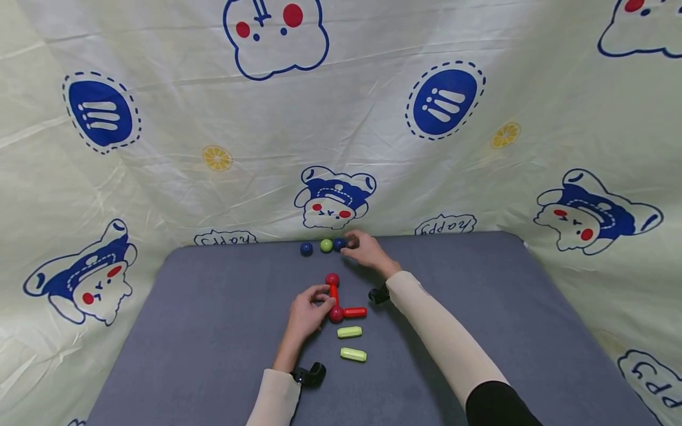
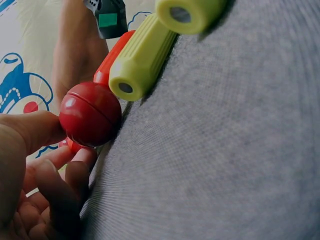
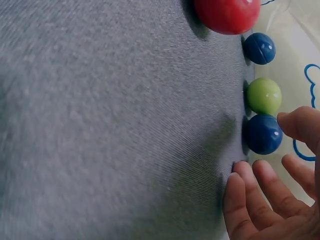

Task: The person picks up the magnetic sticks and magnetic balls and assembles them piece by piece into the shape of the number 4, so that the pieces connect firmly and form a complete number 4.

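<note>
A red ball-and-rod piece stands near the middle of the table: an upper red ball (image 1: 333,279), a red rod (image 1: 334,294), a lower red ball (image 1: 336,313), and a second red rod (image 1: 355,312) pointing right. My left hand (image 1: 308,312) pinches this piece from the left, its thumb against the lower ball in the left wrist view and fingertips by the rod behind. At the table's far edge, my right hand (image 1: 367,253) is beside a blue ball (image 3: 262,134). Its thumb is close to that ball, its fingers loosely bent and holding nothing.
A green ball (image 3: 264,96) touches the blue one, and another blue ball (image 1: 306,249) lies farther left. Two yellow-green rods (image 1: 349,332) lie below the red piece. A printed curtain (image 1: 341,136) hangs behind the grey table (image 1: 224,331).
</note>
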`<state>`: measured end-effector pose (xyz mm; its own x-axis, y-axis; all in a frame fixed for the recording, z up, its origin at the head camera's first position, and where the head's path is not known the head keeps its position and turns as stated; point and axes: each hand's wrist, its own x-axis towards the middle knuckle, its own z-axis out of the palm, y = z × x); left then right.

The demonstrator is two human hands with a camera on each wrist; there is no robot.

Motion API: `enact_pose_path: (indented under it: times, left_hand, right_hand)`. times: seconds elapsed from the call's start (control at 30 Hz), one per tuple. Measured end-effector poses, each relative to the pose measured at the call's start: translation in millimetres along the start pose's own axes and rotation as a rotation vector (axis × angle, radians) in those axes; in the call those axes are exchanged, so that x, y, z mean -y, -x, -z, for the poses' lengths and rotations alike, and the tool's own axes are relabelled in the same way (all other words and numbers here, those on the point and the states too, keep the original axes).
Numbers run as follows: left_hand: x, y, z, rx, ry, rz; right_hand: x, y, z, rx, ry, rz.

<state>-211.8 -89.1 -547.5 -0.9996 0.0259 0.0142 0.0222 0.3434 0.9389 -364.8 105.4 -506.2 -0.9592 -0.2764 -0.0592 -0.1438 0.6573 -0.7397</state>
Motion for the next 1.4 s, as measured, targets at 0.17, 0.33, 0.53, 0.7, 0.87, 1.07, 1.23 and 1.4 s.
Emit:
enact_pose_path:
  times: [0.17, 0.33, 0.53, 0.7, 0.87, 1.07, 1.23, 1.4]
  left_hand:
    - [-1.3, -1.2, 0.1, -0.001, -0.006, -0.004]
    - [-1.5, -2.8, -0.6, 0.004, 0.008, -0.019]
    - [-1.1, -3.1, -0.9, 0.003, 0.003, -0.022]
    - [-1.4, -1.1, -0.3, 0.002, -0.006, -0.022]
    - [-0.6, -0.4, -0.5, 0.001, -0.009, -0.015]
    - [-0.4, -0.9, -0.5, -0.002, -0.012, -0.021]
    - [0.5, -0.6, -0.5, -0.003, -0.007, -0.013]
    - [1.6, -0.8, -0.8, -0.002, 0.0, -0.011]
  right_hand:
    - [-5, -6.5, -4, -0.023, -0.047, -0.047]
    - [-6, -10.4, -5, -0.05, -0.04, -0.06]
    - [-2, -11.1, -7, -0.058, -0.034, -0.059]
    - [-3, -12.3, -9, -0.063, -0.015, -0.057]
    - [-4, -13.1, -10, -0.063, -0.006, -0.062]
    - [-3, -13.9, -11, -0.07, -0.008, -0.047]
    - [-1, -13.5, -12, -0.069, -0.006, -0.045]
    - [-1, -15.0, -14, -0.064, 0.001, -0.043]
